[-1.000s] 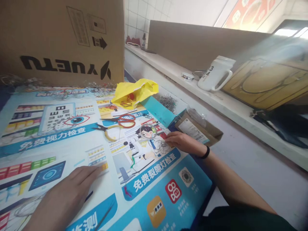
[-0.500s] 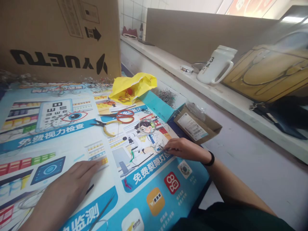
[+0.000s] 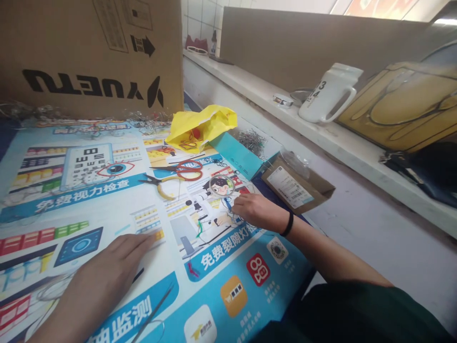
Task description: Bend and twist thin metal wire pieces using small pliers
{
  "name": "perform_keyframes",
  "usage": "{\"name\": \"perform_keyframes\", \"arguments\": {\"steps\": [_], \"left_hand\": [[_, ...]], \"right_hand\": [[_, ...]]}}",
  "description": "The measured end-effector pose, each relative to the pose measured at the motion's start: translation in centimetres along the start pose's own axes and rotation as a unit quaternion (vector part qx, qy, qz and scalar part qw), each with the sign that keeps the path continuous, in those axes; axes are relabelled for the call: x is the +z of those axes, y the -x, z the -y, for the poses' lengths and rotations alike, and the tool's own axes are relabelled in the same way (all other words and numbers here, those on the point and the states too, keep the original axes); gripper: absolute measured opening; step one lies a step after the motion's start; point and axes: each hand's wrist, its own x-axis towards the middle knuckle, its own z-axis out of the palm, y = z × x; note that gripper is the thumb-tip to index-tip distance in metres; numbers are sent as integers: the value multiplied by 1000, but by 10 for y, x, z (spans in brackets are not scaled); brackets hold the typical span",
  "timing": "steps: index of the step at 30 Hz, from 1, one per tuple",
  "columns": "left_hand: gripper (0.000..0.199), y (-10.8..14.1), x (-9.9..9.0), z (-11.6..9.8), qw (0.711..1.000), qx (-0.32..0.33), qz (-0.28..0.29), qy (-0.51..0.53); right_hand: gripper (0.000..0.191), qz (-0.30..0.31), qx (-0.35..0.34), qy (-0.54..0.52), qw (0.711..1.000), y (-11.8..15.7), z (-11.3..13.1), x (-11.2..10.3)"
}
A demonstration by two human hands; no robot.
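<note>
Head view of a worktop; the fingertips of the right hand [image 3: 256,209] face away from us, and whatever lies beneath them is concealed. The underside of the left hand [image 3: 116,259] is likewise hidden, and its forearm is cut off at the lower left. We make out the thin wire [image 3: 235,219] only poorly: its pale strands merge with the printed sheet [image 3: 157,281], and some pass behind the right hand. The large carton [image 3: 89,97], cropped above and at left, closes off the far side. Before it and to the right lies the yellow bag [image 3: 203,126], its mouth open, next to the blue box [image 3: 235,155], which contains a tangle of metal pieces [image 3: 252,141]. The brown box [image 3: 300,186] stands just beyond the right hand; the white mug [image 3: 330,93] is on the ledge [image 3: 293,109]. Between the hands and the bag we note the red-handled scissors [image 3: 189,170], the yellow-handled pliers [image 3: 165,188] touching or nearly touching them, and a round lens [image 3: 222,186]. The right hand has its fingers drawn together, narrow, low over the thin wire; we cannot tell whether they grip a strand. The left hand lies palm down on the printed sheet, fingers extended side by side; we cannot tell whether it covers anything.
</note>
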Motion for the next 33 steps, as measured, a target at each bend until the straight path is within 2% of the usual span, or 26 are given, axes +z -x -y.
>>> {"name": "perform_keyframes", "arguments": {"steps": [5, 8, 10, 13, 17, 23, 26, 28, 31, 33], "left_hand": [[43, 0, 3, 1, 1000, -6, 12, -5], [43, 0, 3, 1, 1000, -8, 18, -5], [43, 0, 2, 0, 1000, -10, 19, -1], [43, -1, 1, -1, 1000, -17, 17, 4], [43, -2, -2, -3, 999, -22, 20, 13], [42, -4, -6, -4, 999, -22, 31, 14], [41, -4, -5, -4, 999, -26, 32, 16], [42, -4, -4, -3, 999, -24, 32, 15], [43, -3, -2, -2, 999, -17, 30, 10], [43, -3, -2, -2, 999, -19, 30, 5]], "right_hand": [[24, 40, -27, 56, 997, -8, -2, -1], [17, 66, 4, 46, 997, -12, -7, 3], [13, 60, 46, 27, 997, -14, -11, 4], [10, 21, 112, -26, 993, -11, -18, 3], [14, -15, 156, -118, 981, 2, -26, 0], [12, -9, 155, -271, 950, 21, -34, 4], [11, -21, 161, -275, 948, 26, -35, 6], [11, -28, 188, -276, 942, 27, -34, 6], [9, -35, 233, -318, 918, 27, -31, 3], [8, -36, 239, -356, 903, 22, -24, 0]]}}
